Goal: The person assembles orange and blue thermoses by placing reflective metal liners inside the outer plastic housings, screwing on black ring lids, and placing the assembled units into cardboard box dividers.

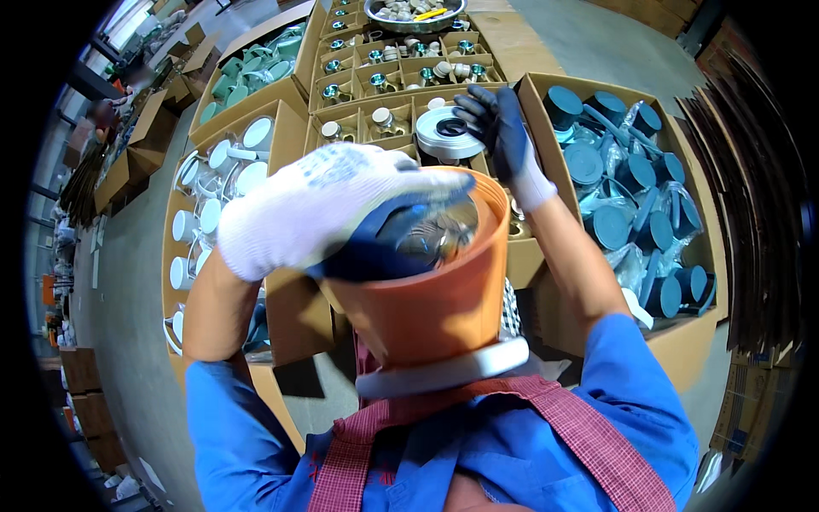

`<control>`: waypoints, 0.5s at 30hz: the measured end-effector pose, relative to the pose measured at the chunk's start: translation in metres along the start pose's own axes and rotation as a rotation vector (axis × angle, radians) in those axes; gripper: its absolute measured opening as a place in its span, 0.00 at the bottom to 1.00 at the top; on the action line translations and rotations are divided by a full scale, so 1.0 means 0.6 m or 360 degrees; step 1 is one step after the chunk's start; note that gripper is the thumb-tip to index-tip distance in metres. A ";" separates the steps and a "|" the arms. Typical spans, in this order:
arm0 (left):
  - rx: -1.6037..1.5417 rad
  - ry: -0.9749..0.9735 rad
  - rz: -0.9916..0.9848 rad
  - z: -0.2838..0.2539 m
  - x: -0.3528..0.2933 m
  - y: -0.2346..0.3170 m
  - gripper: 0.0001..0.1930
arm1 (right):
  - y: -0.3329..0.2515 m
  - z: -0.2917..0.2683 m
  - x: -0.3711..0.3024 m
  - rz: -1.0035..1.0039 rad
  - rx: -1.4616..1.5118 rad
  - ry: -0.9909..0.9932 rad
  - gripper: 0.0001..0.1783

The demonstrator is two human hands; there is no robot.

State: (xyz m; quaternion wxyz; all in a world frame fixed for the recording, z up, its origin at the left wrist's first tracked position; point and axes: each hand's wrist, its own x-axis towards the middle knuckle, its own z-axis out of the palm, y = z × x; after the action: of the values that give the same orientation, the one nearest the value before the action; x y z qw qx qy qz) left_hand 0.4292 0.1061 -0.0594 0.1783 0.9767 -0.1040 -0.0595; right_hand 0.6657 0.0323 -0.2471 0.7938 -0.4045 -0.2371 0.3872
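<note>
In front of my chest stands an orange plastic pot-shaped container (426,299), its mouth up and a pale ring round its lower end. My left hand (341,213), in a white glove with a dark blue palm, curves over the mouth. Its fingers close round a shiny, silvery rounded object (439,235) inside; blur and the glove hide much of it. Farther off, my right hand (502,132), also gloved, has its fingers apart beside a stack of white rings (439,141). A black ring (452,128) lies on top of that stack, close to the fingertips.
A divided carton (375,102) ahead holds several silvery flasks. On the right, a carton (717,247) is filled with teal handled parts; cartons of white parts (205,218) and green parts (256,68) flank the left. A metal bowl (418,21) stands at the back.
</note>
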 end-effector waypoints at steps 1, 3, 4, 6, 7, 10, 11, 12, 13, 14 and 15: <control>-0.0037 0.0103 0.0236 0.002 -0.004 -0.016 0.36 | 0.036 -0.043 0.069 0.0004 -0.0211 0.0181 0.33; -0.0612 0.0010 0.0287 0.017 -0.002 -0.046 0.39 | 0.118 -0.084 0.152 -0.0072 -0.1612 0.0113 0.39; -0.0903 0.0094 0.0382 0.039 -0.005 -0.073 0.38 | 0.163 -0.118 0.183 -0.0363 -0.2245 -0.0101 0.39; -0.1500 0.0543 0.0442 0.070 -0.013 -0.111 0.31 | 0.189 -0.109 0.193 -0.0072 -0.2936 -0.0524 0.37; -0.1750 0.0818 0.0507 0.082 0.005 -0.132 0.28 | 0.194 -0.160 0.232 -0.0013 -0.2699 -0.0595 0.36; -0.1746 0.1509 -0.0198 0.106 0.037 -0.225 0.27 | 0.139 -0.088 0.192 -0.0138 -0.2709 -0.0303 0.35; -0.1680 0.1717 -0.0502 0.131 0.056 -0.255 0.27 | 0.127 -0.056 0.176 -0.0484 -0.2521 -0.0173 0.34; -0.1890 0.1868 -0.0603 0.152 0.070 -0.262 0.25 | 0.116 -0.018 0.156 -0.0813 -0.2297 -0.0057 0.32; -0.1565 0.1800 -0.0645 0.150 0.093 -0.238 0.22 | 0.078 0.037 0.115 -0.0910 -0.2203 -0.0144 0.31; -0.1240 0.1713 -0.0683 0.139 0.106 -0.211 0.20 | 0.018 0.094 0.064 -0.1004 -0.2101 -0.0221 0.29; -0.1750 0.1911 -0.0455 0.133 0.082 -0.202 0.20 | -0.051 0.121 0.015 -0.1028 -0.2051 -0.0273 0.28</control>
State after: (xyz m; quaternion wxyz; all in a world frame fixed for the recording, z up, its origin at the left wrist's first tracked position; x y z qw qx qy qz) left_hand 0.4867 0.1790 -0.1809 0.6468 0.6193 0.1781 0.4080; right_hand 0.6339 0.0615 -0.1804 0.4511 -0.6700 -0.5872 -0.0529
